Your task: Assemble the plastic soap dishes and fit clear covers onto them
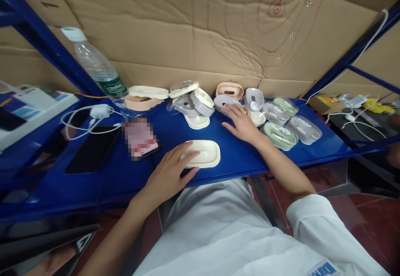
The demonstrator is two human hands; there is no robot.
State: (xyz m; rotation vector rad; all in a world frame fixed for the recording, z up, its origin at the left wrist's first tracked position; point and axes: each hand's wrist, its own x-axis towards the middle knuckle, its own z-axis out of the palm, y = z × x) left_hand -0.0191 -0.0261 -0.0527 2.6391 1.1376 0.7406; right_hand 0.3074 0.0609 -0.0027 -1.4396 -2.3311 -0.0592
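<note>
A cream oval plastic piece (210, 153) with a recessed middle lies flat near the table's front edge. My left hand (167, 172) rests at its left end, fingers spread, the index reaching over its surface and the thumb by the near rim. Farther back, my right hand (242, 124) is stretched out with fingers apart. Its fingertips are at a grey oval slotted lid (225, 101); whether they touch it I cannot tell. Just beyond stand a peach slotted piece (229, 89) and a grey slotted piece (254, 99). A small cream piece (258, 119) shows beside the right hand.
Packed green (279, 135) and grey cases (303, 129) sit at the right. Stacked cream and grey parts (190, 101) and a peach piece (143, 103) stand at the back. Leftward are a water bottle (103, 70), a phone (93, 149), a charger (100, 110) and a blurred pink item (140, 138).
</note>
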